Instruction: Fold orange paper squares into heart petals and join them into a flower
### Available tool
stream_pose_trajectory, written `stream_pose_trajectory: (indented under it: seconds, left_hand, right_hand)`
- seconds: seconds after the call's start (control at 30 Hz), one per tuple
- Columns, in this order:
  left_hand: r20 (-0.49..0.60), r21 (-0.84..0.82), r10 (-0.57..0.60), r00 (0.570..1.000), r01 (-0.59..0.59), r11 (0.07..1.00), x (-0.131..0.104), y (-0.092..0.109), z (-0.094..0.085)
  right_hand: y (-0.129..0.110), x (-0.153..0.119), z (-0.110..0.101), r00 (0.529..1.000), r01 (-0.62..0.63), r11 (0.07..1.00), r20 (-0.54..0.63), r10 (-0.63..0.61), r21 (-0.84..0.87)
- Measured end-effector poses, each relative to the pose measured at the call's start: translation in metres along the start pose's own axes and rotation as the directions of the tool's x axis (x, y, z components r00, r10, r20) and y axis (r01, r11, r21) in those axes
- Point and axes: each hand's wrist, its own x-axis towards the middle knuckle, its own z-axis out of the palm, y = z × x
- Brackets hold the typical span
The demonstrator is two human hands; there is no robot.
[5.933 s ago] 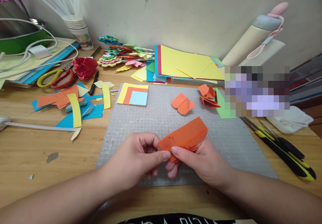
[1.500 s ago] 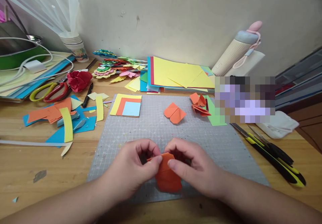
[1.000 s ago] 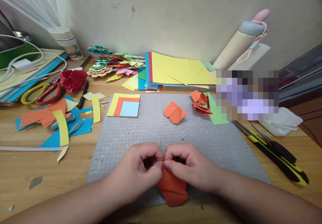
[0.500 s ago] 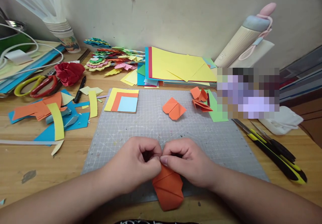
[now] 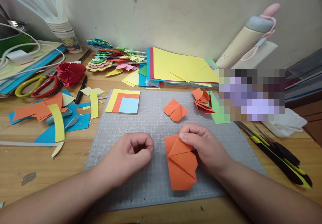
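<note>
My right hand (image 5: pixel 205 147) pinches the upper right part of a folded orange paper (image 5: pixel 182 168) between thumb and fingers. Diagonal creases and folded flaps show on the paper's face, and its right edge has cut-off corners. To its left, my left hand (image 5: pixel 137 153) is closed, thumb against curled fingers, with nothing visible in it and apart from the paper. Both hands are over the grey cutting mat (image 5: pixel 151 193). Beyond them lies an orange folded paper heart (image 5: pixel 175 110). More orange folded pieces (image 5: pixel 203 101) rest at the mat's far right.
Yellow, orange and light blue squares (image 5: pixel 128 105) are stacked at the mat's far left. Paper scraps (image 5: pixel 59 123), scissors (image 5: pixel 37 85) and a black pen (image 5: pixel 81 90) lie left. A yellow-black utility knife (image 5: pixel 284 160) lies right. Behind are coloured sheets (image 5: pixel 181 64) and a bottle (image 5: pixel 248 38).
My left hand has let go of the orange paper and moved slightly left. My right hand has carried the paper up and to the right, turning it more upright.
</note>
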Motion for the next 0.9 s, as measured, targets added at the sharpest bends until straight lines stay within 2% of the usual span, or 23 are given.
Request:
stream_pose_trajectory:
  seconds: [0.13, 0.2, 0.3, 0.37, 0.53, 0.7, 0.9]
  left_hand:
    - [0.007, -0.141, 0.058, 0.998, -0.056, 0.988, 0.001, -0.003, 0.003]
    - [0.045, -0.107, 0.084, 0.995, -0.079, 0.991, 0.001, -0.004, 0.005]
    - [0.066, -0.005, 0.052, 0.996, -0.052, 0.999, 0.003, -0.005, 0.006]
    - [0.027, -0.040, 0.027, 0.999, -0.026, 0.999, 0.003, -0.006, 0.003]
    - [-0.011, -0.275, -0.078, 0.997, 0.072, 0.959, 0.004, -0.010, -0.006]
    - [-0.021, -0.386, -0.065, 0.998, 0.052, 0.921, 0.006, -0.017, -0.010]
    - [0.001, -0.407, -0.061, 0.998, 0.056, 0.912, 0.003, -0.011, -0.011]
  right_hand:
    - [0.004, -0.001, 0.003, 0.999, 0.006, 1.000, 0.031, -0.007, 0.020]
    - [0.004, -0.004, 0.007, 0.998, 0.027, 0.999, 0.055, -0.026, -0.026]
    - [0.003, -0.005, 0.013, 0.997, 0.040, 0.998, 0.073, -0.036, -0.054]
    - [0.004, -0.006, 0.016, 0.997, -0.007, 1.000, 0.074, 0.005, 0.029]
    - [0.011, -0.006, 0.017, 0.992, -0.125, 0.967, 0.017, 0.125, 0.223]
    - [0.013, -0.009, 0.015, 0.984, -0.178, 0.959, 0.048, 0.172, 0.221]
    - [0.011, -0.010, 0.013, 0.976, -0.215, 0.964, 0.063, 0.208, 0.157]
